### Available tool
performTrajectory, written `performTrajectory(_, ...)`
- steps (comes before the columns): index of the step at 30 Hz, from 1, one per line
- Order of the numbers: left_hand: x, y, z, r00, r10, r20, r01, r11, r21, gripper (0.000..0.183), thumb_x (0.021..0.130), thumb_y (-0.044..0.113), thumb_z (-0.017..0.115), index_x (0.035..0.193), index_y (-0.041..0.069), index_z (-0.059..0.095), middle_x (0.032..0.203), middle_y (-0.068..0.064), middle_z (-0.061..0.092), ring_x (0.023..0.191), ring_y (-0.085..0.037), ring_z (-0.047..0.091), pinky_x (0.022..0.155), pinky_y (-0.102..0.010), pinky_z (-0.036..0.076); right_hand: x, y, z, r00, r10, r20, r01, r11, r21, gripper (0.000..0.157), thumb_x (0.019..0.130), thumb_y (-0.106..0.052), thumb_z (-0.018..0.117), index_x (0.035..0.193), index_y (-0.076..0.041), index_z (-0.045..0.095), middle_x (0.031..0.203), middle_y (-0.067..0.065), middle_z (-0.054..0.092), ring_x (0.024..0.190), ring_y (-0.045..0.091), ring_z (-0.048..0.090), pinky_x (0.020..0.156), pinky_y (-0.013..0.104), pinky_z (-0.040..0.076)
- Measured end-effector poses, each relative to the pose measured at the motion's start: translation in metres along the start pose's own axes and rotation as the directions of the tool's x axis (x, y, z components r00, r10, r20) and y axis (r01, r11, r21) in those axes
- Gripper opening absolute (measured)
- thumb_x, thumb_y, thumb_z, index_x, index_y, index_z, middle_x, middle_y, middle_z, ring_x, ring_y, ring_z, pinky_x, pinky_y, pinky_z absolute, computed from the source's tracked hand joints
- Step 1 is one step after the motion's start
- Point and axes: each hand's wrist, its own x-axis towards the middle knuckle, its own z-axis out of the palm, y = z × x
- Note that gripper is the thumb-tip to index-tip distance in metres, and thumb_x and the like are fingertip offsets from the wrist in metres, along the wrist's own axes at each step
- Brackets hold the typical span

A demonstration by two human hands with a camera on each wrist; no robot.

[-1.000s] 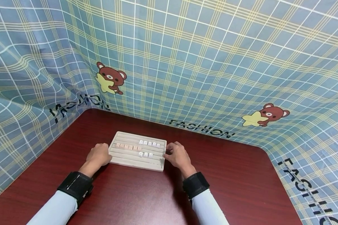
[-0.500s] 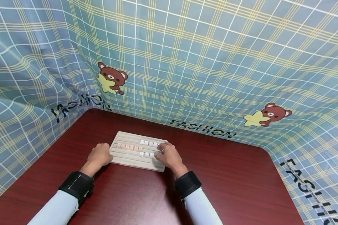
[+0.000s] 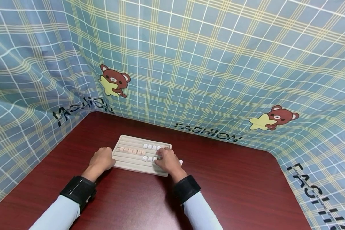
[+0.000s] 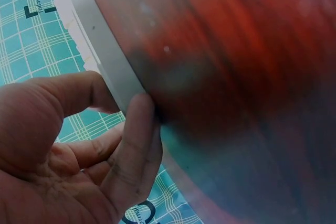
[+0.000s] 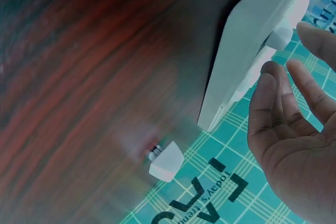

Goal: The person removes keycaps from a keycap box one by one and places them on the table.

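Note:
A pale, ridged tray [image 3: 132, 165] lies on the table, bearing rows of keycaps. My left hand [image 3: 101, 158] grips its left end; in the left wrist view, thumb and fingertips pinch the tray's edge [image 4: 105, 51]. Pink keycaps [image 3: 132, 151] stand in a row at the middle left. White keycaps [image 3: 150, 146] line the far row, and more white keycaps [image 3: 149, 158] a nearer one. My right hand [image 3: 170, 161] reaches over the tray's right part and hides some of it. In the right wrist view its thumb and fingers stand apart close to a white keycap [image 5: 281, 38].
One loose white keycap [image 5: 167, 162] lies on the dark red table [image 3: 224, 185], just right of the tray. A checked blue cloth [image 3: 172, 64] with printed bears hangs around the table's back and sides.
My right hand has moved left from the tray's right edge to over its right part. The loose keycap on the table has come into view behind it. My left hand keeps its grip.

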Motion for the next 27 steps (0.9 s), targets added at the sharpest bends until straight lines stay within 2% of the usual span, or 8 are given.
performTrajectory(12, 0.000, 0.000, -0.001, 1.000, -0.004, 0.009, 0.004, 1.000, -0.006, 0.021, 0.081, 0.007, 0.062, 0.093, -0.010, 0.062, 0.084, -0.022, 0.059, 0.070, -0.027, 0.053, 0.059, -0.040, 0.045, 0.003, 0.002, 0.008, 1.000, -0.006, 0.015, 0.007, 0.999, -0.044, 0.023, 0.081, -0.014, 0.076, 0.103, -0.009, 0.071, 0.099, 0.007, 0.064, 0.084, 0.019, 0.065, 0.071, 0.029, 0.050)
performTrajectory(21, 0.003, 0.010, 0.002, 0.999, 0.012, 0.038, -0.012, 1.000, 0.003, 0.023, 0.081, 0.006, 0.062, 0.096, -0.012, 0.061, 0.084, -0.023, 0.059, 0.069, -0.028, 0.052, 0.058, -0.038, 0.043, -0.002, 0.010, 0.009, 1.000, -0.030, 0.001, 0.030, 0.993, -0.112, 0.017, 0.083, -0.013, 0.074, 0.100, -0.011, 0.072, 0.094, 0.005, 0.065, 0.078, 0.014, 0.060, 0.070, 0.026, 0.048)
performTrajectory(27, 0.000, 0.003, -0.002, 0.998, 0.002, 0.056, -0.001, 1.000, -0.011, 0.023, 0.081, 0.007, 0.061, 0.094, -0.012, 0.060, 0.081, -0.023, 0.057, 0.067, -0.029, 0.051, 0.056, -0.038, 0.042, 0.003, 0.004, 0.009, 0.998, -0.055, 0.028, 0.059, 0.985, -0.164, 0.014, 0.086, -0.017, 0.072, 0.100, -0.013, 0.072, 0.099, 0.003, 0.065, 0.082, 0.013, 0.061, 0.072, 0.023, 0.049)
